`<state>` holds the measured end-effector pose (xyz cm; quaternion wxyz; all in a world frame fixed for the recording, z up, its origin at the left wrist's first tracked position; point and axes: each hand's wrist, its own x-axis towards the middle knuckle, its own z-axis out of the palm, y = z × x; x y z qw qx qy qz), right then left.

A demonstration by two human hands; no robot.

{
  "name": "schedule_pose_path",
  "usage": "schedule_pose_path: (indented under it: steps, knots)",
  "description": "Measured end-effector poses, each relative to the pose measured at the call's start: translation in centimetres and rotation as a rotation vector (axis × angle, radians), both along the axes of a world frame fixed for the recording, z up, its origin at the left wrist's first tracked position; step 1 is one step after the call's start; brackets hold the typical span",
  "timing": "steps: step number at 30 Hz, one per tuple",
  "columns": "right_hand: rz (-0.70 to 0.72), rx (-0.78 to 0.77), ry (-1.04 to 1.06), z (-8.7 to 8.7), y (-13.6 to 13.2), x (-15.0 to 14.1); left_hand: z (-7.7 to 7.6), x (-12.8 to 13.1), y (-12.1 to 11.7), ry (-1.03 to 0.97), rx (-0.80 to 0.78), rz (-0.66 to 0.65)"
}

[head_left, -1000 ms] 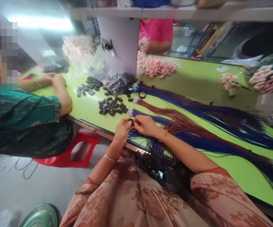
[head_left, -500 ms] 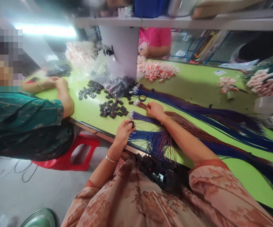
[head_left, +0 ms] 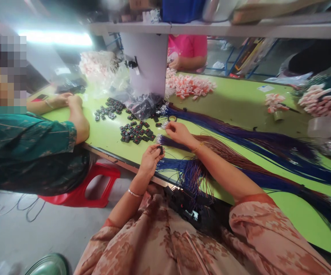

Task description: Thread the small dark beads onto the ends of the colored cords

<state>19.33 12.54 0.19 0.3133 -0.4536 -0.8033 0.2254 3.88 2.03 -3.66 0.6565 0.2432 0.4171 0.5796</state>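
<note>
Between the thumb and fingers of my left hand [head_left: 148, 160], near the table's front edge, is a small black plastic connector housing [head_left: 161, 150]. My right hand [head_left: 179, 133] reaches across with thumb and forefinger pinched at the silver-tipped ends of a bundle of brown wires [head_left: 219, 149]. How many wires the pinch takes in is hidden by the fingers. Just below that hand lie purple wires [head_left: 168, 142] with metal tips. Blue wires [head_left: 169, 164] spread out to the right of my left hand.
Several black housings [head_left: 137, 132] are heaped left of the wires, near a roll of tape [head_left: 172, 118]. More blue and purple wires [head_left: 211, 122] run along the back. Pink-white connectors [head_left: 194, 86] lie behind them. A co-worker's arm [head_left: 79, 118] rests on the table at left.
My right hand has slid left along the brown wires to their tips, and its fingers have drawn into a pinch. My left hand stays put with the black housing.
</note>
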Motion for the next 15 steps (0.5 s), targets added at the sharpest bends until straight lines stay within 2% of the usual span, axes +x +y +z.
schedule_pose_path:
  steps: [3, 6, 10, 15]
  knots:
    - [0.111, -0.047, 0.099, 0.7, -1.5, -0.8, 0.1, -0.1, -0.1, -0.013, 0.011, 0.004]
    - [0.156, -0.102, 0.103, 0.7, -3.1, -0.8, 0.1, -0.1, -0.2, -0.038, 0.012, 0.007]
    - [0.118, -0.128, 0.081, -0.1, -4.7, -0.5, 0.1, -0.1, -0.2, -0.061, 0.021, 0.019]
    - [0.082, -0.116, 0.017, -1.1, -5.6, -0.2, 0.1, 0.1, -0.2, -0.078, 0.031, 0.015]
